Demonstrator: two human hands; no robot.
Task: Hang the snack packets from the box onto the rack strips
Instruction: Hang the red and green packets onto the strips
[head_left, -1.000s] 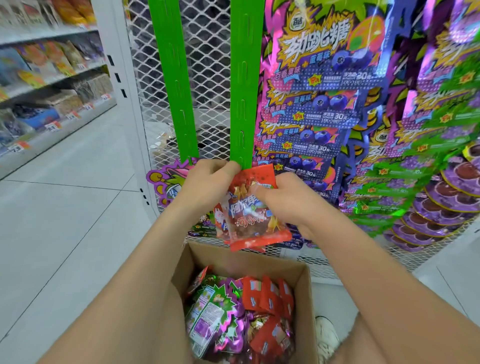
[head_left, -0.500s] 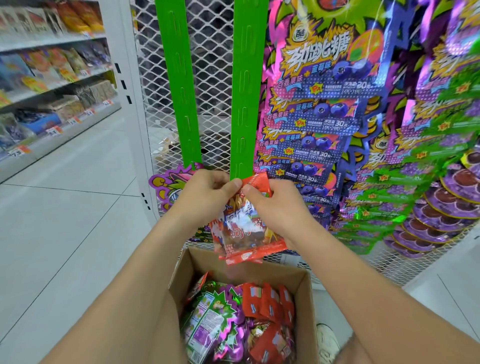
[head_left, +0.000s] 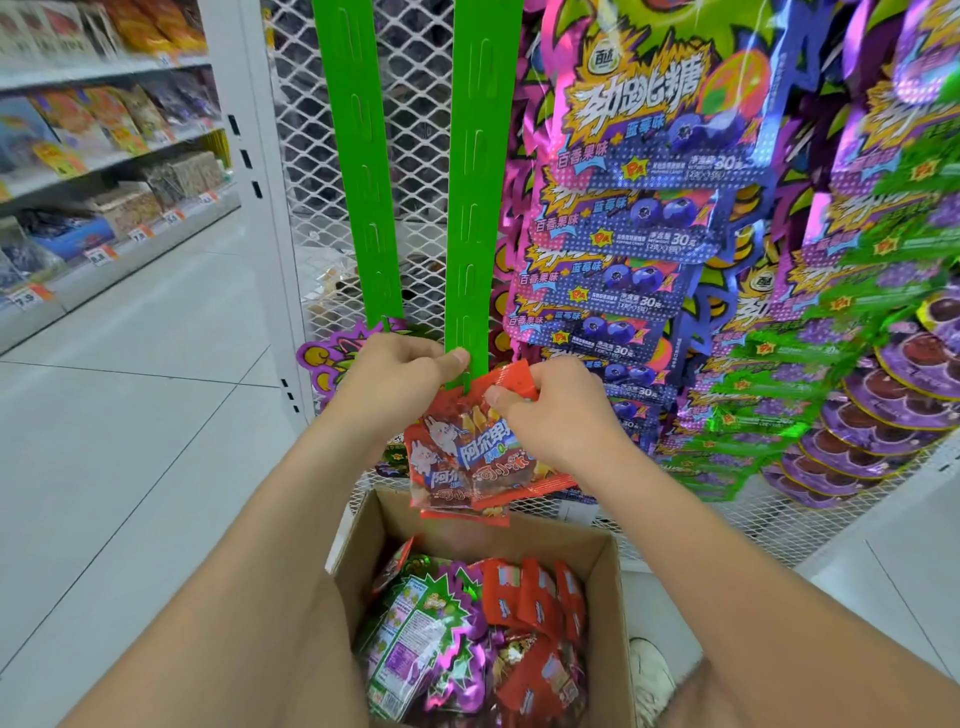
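Two or more red packets (head_left: 483, 457) overlap at centre frame, hanging long axis down and tilted a little. Their top edge sits at the lower end of the green strip (head_left: 475, 208), just right of it. The right hand (head_left: 561, 415) pinches that red top edge between thumb and fingers and is the nearer hand for the hooking. The left hand (head_left: 395, 374) pinches the strip's bottom end, thumb on its face, seemingly to steady it. The coming move likely turns on lifting the top edge up and left onto one of the strip's slots, which run up its length. Fingers hide the packets' hanging hole and the lowest slot, so I cannot tell if anything has caught. Directly below, the box (head_left: 608, 623) holds more packets. A second green strip (head_left: 358, 156) hangs bare to the left.
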